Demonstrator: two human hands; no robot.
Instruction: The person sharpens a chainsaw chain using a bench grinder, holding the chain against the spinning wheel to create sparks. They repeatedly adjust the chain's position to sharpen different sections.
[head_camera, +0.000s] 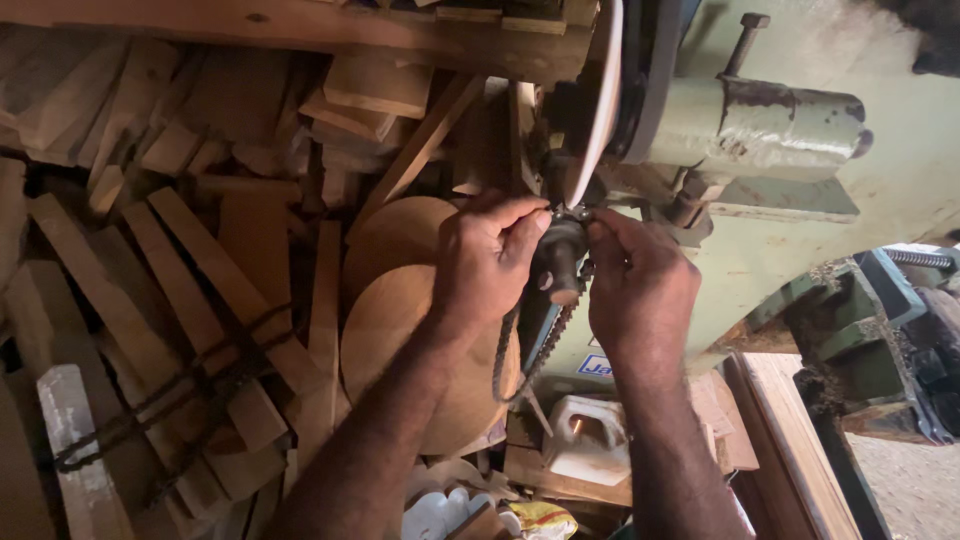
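Both the left hand (487, 262) and right hand (640, 290) are pinching the chain (530, 350) at the dark sprocket (560, 262) under the green machine (800, 130); a slipping link could be nipping fingertips.

The setting is a woodworking shop seen from above. A heap of offcut wooden slats (170, 300) fills the left side, lying at mixed angles and overlapping. Two round wooden discs (400, 310) lie among them near the centre, one partly over the other. A wooden beam (300, 25) runs along the top edge. The pale green machine housing (800, 130) occupies the upper right, worn and dusty. A wooden board (800, 440) lies at lower right beside a sandy floor (915, 490). Light is dim and warm, brighter toward the right.
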